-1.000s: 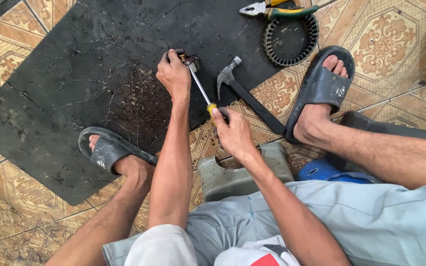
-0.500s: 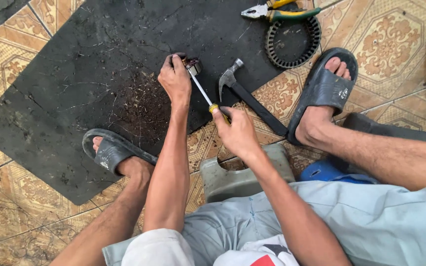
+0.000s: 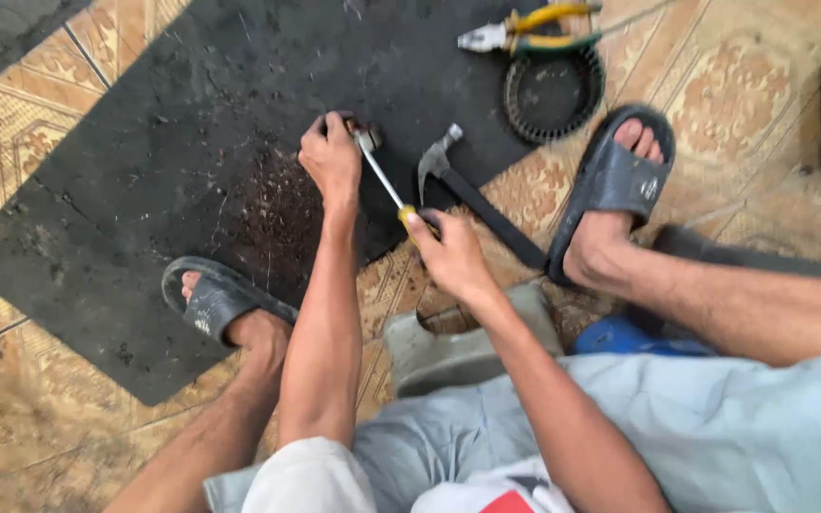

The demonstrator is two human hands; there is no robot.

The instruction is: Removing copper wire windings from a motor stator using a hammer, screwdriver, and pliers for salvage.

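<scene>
Right hand [image 3: 448,255]: grip closed around the yellow-and-black handle of a screwdriver [image 3: 382,179], just off the near edge of the black rubber mat [image 3: 144,190]. Shaft runs up and left onto the mat, tip meeting a small dark metal part [image 3: 365,136].

Left hand [image 3: 332,157]: grip closed, fingers curled down over that small part, pinning it to the mat. Part mostly hidden under the hand; its shape cannot be told. It sits near the middle of the mat, beside a patch of brown grit and scrapings [image 3: 273,214].

Claw hammer [image 3: 477,195] lies just right of the screwdriver, head on the mat, black handle slanting off the near right edge onto the patterned tile floor [image 3: 743,57], ending close to the right foot's sandal [image 3: 615,185].

Far right corner of the mat: black toothed ring [image 3: 515,112], and beyond it pliers [image 3: 534,27] with yellow and green handles.

Left foot's sandal [image 3: 209,299] rests at the near edge of the mat.

Under the right forearm, a grey block-like thing [image 3: 458,347] on the floor, with a blue thing [image 3: 620,337] just right of it, partly hidden by the leg.
</scene>
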